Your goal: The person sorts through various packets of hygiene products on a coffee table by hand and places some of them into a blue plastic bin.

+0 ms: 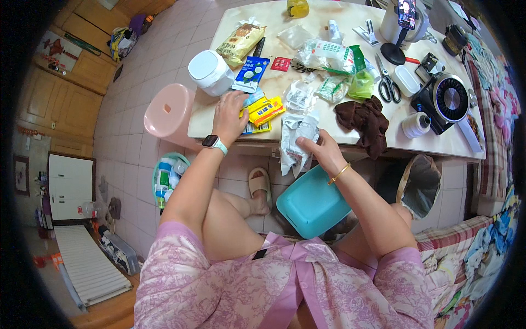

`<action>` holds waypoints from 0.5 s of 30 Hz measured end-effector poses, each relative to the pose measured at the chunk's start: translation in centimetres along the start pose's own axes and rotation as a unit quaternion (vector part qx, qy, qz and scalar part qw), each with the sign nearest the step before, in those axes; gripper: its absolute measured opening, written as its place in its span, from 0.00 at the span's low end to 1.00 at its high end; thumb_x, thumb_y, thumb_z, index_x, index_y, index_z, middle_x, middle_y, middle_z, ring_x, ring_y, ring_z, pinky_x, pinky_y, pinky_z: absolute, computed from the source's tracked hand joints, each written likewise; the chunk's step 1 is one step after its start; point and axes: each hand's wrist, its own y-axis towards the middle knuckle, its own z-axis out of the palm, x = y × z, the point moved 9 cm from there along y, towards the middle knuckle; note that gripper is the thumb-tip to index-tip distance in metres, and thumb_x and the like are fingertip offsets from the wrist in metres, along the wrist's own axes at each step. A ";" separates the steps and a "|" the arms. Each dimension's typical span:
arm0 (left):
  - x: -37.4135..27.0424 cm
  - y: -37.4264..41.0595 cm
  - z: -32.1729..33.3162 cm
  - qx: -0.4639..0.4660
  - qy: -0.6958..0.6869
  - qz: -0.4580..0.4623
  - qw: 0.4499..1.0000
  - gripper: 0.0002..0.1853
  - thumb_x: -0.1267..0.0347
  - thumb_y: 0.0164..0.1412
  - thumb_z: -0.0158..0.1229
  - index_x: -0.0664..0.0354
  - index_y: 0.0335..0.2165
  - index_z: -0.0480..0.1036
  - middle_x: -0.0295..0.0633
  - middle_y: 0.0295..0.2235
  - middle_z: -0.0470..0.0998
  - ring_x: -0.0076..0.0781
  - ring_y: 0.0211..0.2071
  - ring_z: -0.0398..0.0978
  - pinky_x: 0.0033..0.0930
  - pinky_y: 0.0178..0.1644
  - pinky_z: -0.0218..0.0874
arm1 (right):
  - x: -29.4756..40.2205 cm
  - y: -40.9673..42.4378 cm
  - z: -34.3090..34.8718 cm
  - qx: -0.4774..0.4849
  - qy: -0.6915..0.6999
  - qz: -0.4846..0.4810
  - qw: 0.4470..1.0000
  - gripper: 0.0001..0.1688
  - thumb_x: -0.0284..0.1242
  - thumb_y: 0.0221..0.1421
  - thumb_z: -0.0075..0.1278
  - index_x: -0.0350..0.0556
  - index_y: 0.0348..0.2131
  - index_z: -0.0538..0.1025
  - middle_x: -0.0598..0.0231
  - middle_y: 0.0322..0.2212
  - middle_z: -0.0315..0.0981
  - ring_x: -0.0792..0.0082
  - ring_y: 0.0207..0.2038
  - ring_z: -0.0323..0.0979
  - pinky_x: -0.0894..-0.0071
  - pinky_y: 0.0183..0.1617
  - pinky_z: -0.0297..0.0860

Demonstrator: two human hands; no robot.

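My right hand (326, 153) pinches a white and silver plastic packet (299, 142) at the table's front edge, thumb on top. Over the table's left front corner, my left hand (231, 113) rests with its fingertips at a light blue packet (254, 97). Whether those fingers grip the packet cannot be made out. Yellow soap packs (265, 111) bearing writing lie just right of that hand. Behind them are a blue packet with white flowers (251, 74) and a white lidded canister (210, 73). A crumpled clear wrapper (301, 96) lies beyond the silver packet.
A turquoise plastic basin (312, 201) sits below the table edge, with a lined bin (421, 187) to its right. Brown cloth (363, 123) hangs over the edge. Black-handled scissors (388, 84), a phone on a stand (406, 16) and a pink stool (170, 109) surround the work area.
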 end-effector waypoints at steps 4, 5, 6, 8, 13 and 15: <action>-3.5 0.0 0.5 0.079 -0.025 0.010 0.997 0.25 0.60 0.52 0.66 0.61 0.46 0.73 0.47 0.46 0.74 0.48 0.47 0.71 0.46 0.52 0.62 | -0.4 0.3 0.1 0.008 0.012 -0.003 1.000 0.44 0.49 0.47 0.64 0.28 0.49 0.72 0.48 0.40 0.78 0.63 0.41 0.76 0.66 0.48 0.71; -4.0 0.1 1.0 0.102 -0.024 0.001 0.994 0.26 0.59 0.51 0.67 0.62 0.46 0.73 0.47 0.46 0.74 0.48 0.47 0.71 0.46 0.52 0.63 | -0.7 0.4 0.0 0.007 0.012 -0.004 1.000 0.44 0.49 0.47 0.64 0.28 0.49 0.72 0.48 0.40 0.78 0.63 0.41 0.76 0.66 0.48 0.71; -4.1 0.0 1.1 0.079 -0.005 0.004 0.997 0.29 0.57 0.49 0.68 0.62 0.46 0.73 0.47 0.46 0.74 0.47 0.45 0.72 0.45 0.51 0.64 | -0.7 0.4 0.2 0.009 0.012 -0.006 1.000 0.44 0.49 0.47 0.64 0.28 0.49 0.72 0.48 0.40 0.78 0.63 0.41 0.76 0.66 0.48 0.71; -4.1 0.0 1.2 0.046 0.023 0.014 0.999 0.28 0.60 0.47 0.70 0.62 0.45 0.73 0.46 0.44 0.75 0.45 0.44 0.72 0.44 0.48 0.66 | -0.7 0.4 0.3 0.010 -0.004 -0.004 1.000 0.44 0.49 0.48 0.64 0.28 0.49 0.72 0.48 0.40 0.78 0.63 0.41 0.76 0.66 0.48 0.71; -3.5 0.8 2.4 0.096 0.030 0.031 0.994 0.24 0.67 0.49 0.66 0.62 0.47 0.73 0.48 0.42 0.77 0.47 0.42 0.74 0.43 0.48 0.68 | 0.2 -0.1 -0.1 0.003 -0.002 -0.007 1.000 0.43 0.49 0.48 0.64 0.28 0.49 0.72 0.48 0.39 0.78 0.63 0.41 0.76 0.66 0.48 0.71; -3.6 1.3 2.6 0.099 0.034 0.049 0.993 0.21 0.70 0.51 0.63 0.61 0.46 0.74 0.48 0.39 0.78 0.47 0.39 0.75 0.44 0.45 0.70 | 0.2 0.0 -0.3 0.003 0.012 -0.015 1.000 0.43 0.49 0.48 0.64 0.28 0.49 0.72 0.48 0.39 0.78 0.63 0.41 0.76 0.66 0.48 0.71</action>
